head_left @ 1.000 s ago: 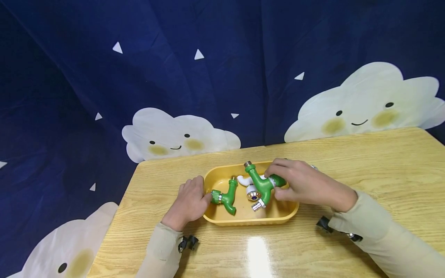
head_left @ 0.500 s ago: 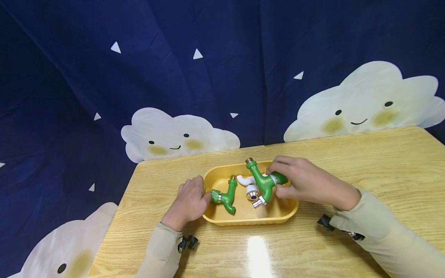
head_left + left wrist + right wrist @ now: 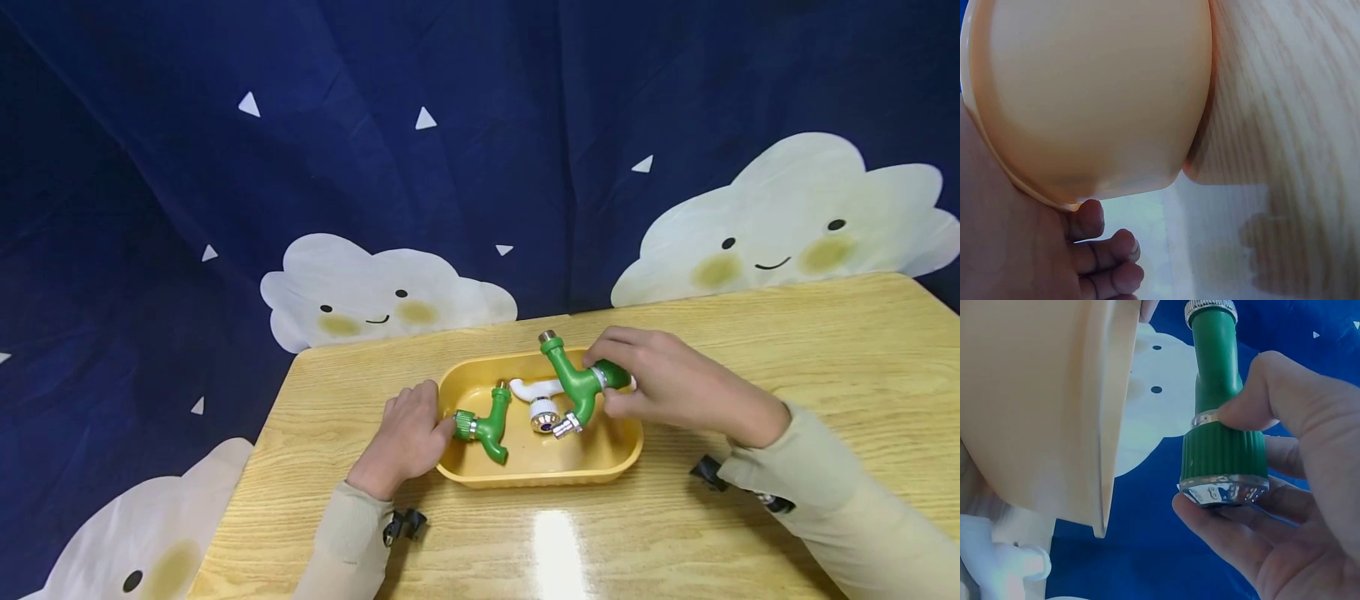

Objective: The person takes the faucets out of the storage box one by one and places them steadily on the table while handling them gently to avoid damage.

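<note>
A green tap (image 3: 579,387) with a metal inlet end and a silver nozzle is held in my right hand (image 3: 660,379), tilted above the right half of a yellow plastic basin (image 3: 540,480). In the right wrist view the thumb and fingers pinch its ribbed green handle (image 3: 1225,453). My left hand (image 3: 408,433) grips the basin's left end, thumb over the rim; its fingertips (image 3: 1125,244) show outside the wall in the left wrist view. Inside the basin, a smaller green tap (image 3: 491,427) lies close to the left thumb. A white tap (image 3: 543,405) lies in the middle, partly overlapped by the held one.
The basin stands on a light wooden table (image 3: 480,550), near its back edge. Behind hangs a dark blue curtain (image 3: 450,167) with cloud faces. A white pipe-shaped piece (image 3: 1000,562) shows beside the basin in the right wrist view.
My right hand has raised the green tap and shifted it slightly right, uncovering more of the white tap. The left hand and the basin stay in place.
</note>
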A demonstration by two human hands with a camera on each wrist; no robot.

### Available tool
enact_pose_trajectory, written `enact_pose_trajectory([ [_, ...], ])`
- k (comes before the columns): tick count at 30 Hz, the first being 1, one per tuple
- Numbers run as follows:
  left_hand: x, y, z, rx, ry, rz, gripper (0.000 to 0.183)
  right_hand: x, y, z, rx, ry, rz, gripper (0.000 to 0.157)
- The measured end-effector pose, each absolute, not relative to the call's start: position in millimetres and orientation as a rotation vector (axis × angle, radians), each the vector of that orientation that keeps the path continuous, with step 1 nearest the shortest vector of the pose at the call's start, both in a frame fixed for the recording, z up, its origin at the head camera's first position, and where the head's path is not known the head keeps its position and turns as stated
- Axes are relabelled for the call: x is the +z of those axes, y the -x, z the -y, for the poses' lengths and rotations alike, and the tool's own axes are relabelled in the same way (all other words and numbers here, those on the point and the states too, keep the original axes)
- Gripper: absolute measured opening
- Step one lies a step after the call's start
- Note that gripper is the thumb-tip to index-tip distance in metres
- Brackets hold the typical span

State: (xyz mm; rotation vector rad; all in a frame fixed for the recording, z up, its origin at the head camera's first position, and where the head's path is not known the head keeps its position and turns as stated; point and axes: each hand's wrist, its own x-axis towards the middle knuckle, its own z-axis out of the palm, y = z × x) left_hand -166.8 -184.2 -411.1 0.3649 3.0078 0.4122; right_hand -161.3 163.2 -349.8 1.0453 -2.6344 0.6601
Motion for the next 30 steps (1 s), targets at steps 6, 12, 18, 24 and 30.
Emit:
enact_pose_trajectory([
  [6, -411.3, 166.4, 184.4, 0.409, -0.366, -3.008, 0.021, -346.4, 163.3, -169.1, 0.637, -1.005, 2.653, 0.033],
  [12, -411.6, 167.0, 184.5, 0.404, -0.365, -3.008, 0.021, -343.4, 164.4, -172.3, 0.617, -0.970, 2.686, 0.032],
  [18, -412.2, 166.9, 184.0, 0.408, -0.372, -3.009, 0.020, -342.4, 165.8, -174.8, 0.606, -0.947, 2.701, 0.031],
  [24, -411.7, 166.8, 184.1, 0.414, -0.361, -3.005, 0.020, -341.8, 166.6, -177.8, 0.626, -0.922, 2.720, 0.031],
  [30, -411.9, 167.5, 184.5, 0.418, -0.361, -3.009, 0.020, -341.5, 168.6, -182.0, 0.607, -0.899, 2.725, 0.031],
])
